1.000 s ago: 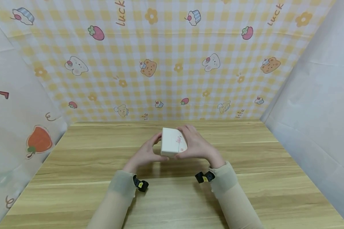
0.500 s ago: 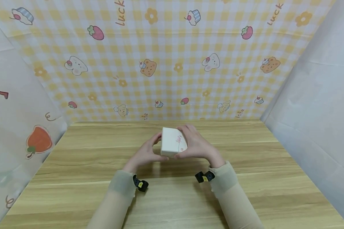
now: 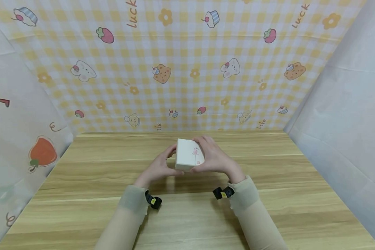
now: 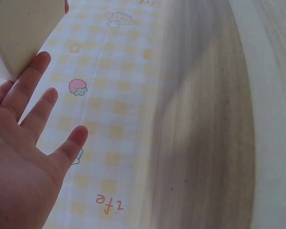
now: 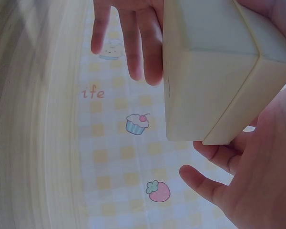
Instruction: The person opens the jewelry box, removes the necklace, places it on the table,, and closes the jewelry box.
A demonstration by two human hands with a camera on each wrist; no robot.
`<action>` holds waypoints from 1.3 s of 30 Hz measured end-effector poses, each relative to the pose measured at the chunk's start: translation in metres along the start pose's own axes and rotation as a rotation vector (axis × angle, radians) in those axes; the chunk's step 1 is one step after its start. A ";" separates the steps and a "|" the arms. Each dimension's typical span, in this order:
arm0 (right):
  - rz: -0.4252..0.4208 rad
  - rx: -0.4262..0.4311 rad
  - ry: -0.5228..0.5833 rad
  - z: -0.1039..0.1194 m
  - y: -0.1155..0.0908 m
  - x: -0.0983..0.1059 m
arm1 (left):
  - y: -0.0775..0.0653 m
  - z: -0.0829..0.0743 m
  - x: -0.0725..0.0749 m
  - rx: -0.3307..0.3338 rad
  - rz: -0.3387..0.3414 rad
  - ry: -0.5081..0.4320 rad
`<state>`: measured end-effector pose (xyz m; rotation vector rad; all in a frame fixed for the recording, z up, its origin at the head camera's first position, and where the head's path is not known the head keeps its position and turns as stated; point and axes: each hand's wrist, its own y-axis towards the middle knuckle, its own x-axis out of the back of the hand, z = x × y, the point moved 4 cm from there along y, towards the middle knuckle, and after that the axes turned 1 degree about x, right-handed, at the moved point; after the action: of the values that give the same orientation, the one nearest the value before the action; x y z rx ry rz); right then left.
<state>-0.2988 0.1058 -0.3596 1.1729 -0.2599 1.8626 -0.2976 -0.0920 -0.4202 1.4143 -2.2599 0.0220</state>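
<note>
A small white box [image 3: 186, 152] with a pink flower printed on its upper face is held up over the table between both hands. My left hand [image 3: 158, 167] holds it at the left, thumb along the near lower edge and fingers behind; in the left wrist view, the other fingertips of that hand [image 4: 26, 152] spread away from the box [image 4: 26, 28]. From the right, my right hand [image 3: 215, 157] grips the box across the printed face. A seam runs round the box [image 5: 207, 90] in the right wrist view, with the right hand [image 5: 262, 176] on the part beyond it.
The wood-grain table [image 3: 97, 180] spreads out below the hands. A yellow checked cloth [image 3: 187, 52] with cartoon prints hangs at its back edge. Pale cloths stand at the left [image 3: 18, 132] and right [image 3: 347, 114] sides. Each wrist wears a small black camera.
</note>
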 end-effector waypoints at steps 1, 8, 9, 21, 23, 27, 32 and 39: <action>-0.001 0.000 0.000 0.000 0.000 0.000 | 0.000 0.000 0.000 0.000 -0.001 0.001; -0.013 -0.005 0.004 0.002 -0.001 0.003 | 0.000 0.000 0.000 -0.005 -0.003 0.003; -0.015 -0.002 0.005 0.002 -0.001 0.003 | 0.000 0.000 0.000 -0.003 -0.004 0.002; -0.033 -0.006 0.021 0.001 -0.002 0.006 | -0.001 0.002 0.002 0.029 -0.017 0.031; -0.038 -0.005 0.022 0.001 -0.002 0.006 | -0.001 0.001 0.002 0.027 -0.020 0.026; -0.043 -0.008 0.024 0.000 -0.002 0.007 | -0.002 0.002 0.003 0.022 -0.027 0.019; -0.038 -0.030 0.022 0.000 -0.003 0.008 | -0.005 -0.011 0.005 0.048 -0.014 0.003; -0.034 -0.037 0.021 -0.001 -0.003 0.008 | -0.010 -0.033 0.006 0.074 -0.004 -0.008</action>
<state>-0.2981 0.1129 -0.3539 1.1261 -0.2598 1.8319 -0.2786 -0.0938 -0.3905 1.4596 -2.2837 0.1005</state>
